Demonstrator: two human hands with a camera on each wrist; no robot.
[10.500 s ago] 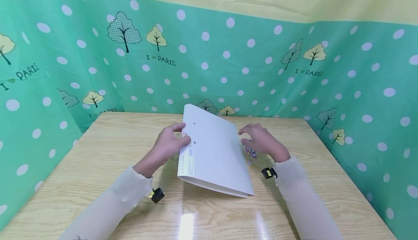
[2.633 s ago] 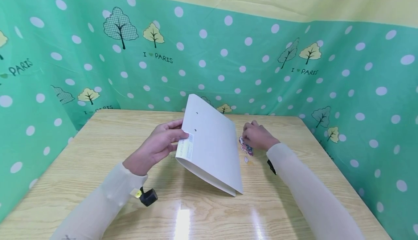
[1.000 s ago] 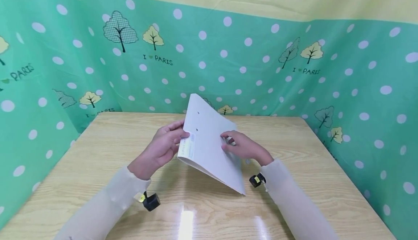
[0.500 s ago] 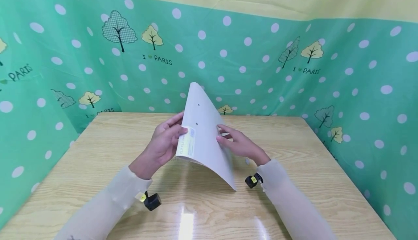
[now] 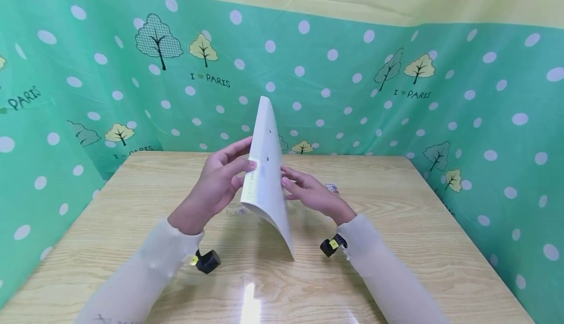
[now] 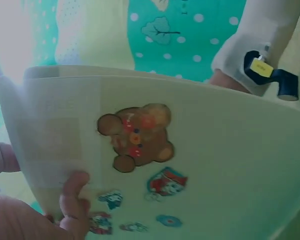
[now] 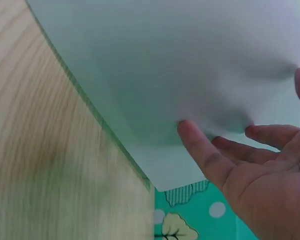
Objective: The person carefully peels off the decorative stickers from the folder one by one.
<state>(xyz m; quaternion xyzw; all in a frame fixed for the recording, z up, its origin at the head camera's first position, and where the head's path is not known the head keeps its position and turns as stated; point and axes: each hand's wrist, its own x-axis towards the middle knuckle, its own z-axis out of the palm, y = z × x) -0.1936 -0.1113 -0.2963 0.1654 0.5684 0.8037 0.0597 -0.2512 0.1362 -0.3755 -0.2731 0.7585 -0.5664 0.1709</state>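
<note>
A white clip file folder [image 5: 270, 182] stands steeply tilted over the table, its spine toward my left hand [image 5: 213, 182]. That hand grips the spine, thumb on the label side and fingers on the other cover. In the left wrist view this cover carries a brown bear sticker [image 6: 145, 142], a red-and-blue character sticker [image 6: 166, 181] and several smaller ones. My right hand [image 5: 313, 194] touches the opposite cover with its fingertips; in the right wrist view the fingers [image 7: 205, 155] are spread and extended against the plain white surface.
On the wooden table [image 5: 132, 206], a colourful sticker [image 5: 332, 188] lies partly hidden behind my right wrist. A clear sticker sheet [image 5: 237, 211] lies beneath the folder. Polka-dot green cloth [image 5: 299, 89] hangs behind the table and along both sides.
My right hand has left the stickers at right and come to the folder's cover, then moved left. The folder has turned from lying slanted to nearly edge-on and risen a little.
</note>
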